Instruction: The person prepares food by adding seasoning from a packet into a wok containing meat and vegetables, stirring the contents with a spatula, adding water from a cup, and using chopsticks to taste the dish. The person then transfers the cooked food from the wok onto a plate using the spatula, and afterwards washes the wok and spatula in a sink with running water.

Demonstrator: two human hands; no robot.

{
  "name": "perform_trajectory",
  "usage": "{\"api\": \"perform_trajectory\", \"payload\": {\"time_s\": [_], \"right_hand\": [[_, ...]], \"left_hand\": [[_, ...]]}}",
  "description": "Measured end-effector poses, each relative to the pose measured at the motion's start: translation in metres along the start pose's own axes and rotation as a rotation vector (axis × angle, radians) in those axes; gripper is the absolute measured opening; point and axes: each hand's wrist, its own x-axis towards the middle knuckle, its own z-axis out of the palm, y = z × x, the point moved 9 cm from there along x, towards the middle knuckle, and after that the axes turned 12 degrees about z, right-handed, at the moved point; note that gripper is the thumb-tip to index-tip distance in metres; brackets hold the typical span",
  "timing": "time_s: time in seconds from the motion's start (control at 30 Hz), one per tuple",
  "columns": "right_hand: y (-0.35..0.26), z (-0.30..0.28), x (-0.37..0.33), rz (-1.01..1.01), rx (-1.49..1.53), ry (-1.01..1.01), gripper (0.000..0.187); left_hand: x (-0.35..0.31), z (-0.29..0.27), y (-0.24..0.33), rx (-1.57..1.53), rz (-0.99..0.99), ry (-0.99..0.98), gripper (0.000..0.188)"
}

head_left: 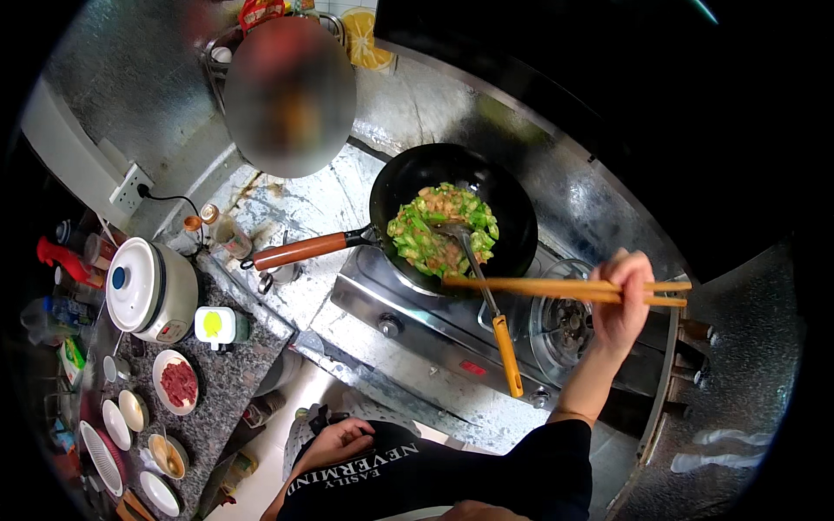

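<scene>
In my right hand [624, 297] is a pair of long wooden chopsticks [530, 287], gripped near their thick ends. Their tips reach left over the near rim of a black wok [508, 178]. Chopped green vegetable mixed with pale brown bits [430, 247] lies in the wok. A spatula [506, 352] with a yellow handle leans over the rim, its metal head in the food, and the chopsticks cross above its shaft. My left hand [345, 440] rests loosely at my waist, against my black shirt, with its fingers lying flat and nothing visible in it.
The wok's brown handle [300, 251] points left from the gas stove [373, 300]. A second burner [565, 326] lies below my right hand. On the left counter stand a white rice cooker [143, 291], a plate of raw red meat [178, 384] and several bowls. A dark hood [556, 61] hangs at the upper right.
</scene>
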Motion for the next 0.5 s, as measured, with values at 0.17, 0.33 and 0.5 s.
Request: {"api": "perform_trajectory", "payload": {"time_s": [0.17,0.33,0.5], "right_hand": [[0.048,-0.003,0.014,0.266,-0.618,0.125,0.019],[0.09,0.041,0.027,0.187,-0.914,-0.103,0.011],[0.121,0.051,0.033,0.144,-0.98,-0.14,0.013]], "left_hand": [[0.002,0.0,0.0,-0.027,-0.005,0.0,0.019],[0.005,0.0,0.007,0.076,0.022,-0.017,0.018],[0.004,-0.001,-0.002,0.066,0.006,-0.011,0.018]]}}
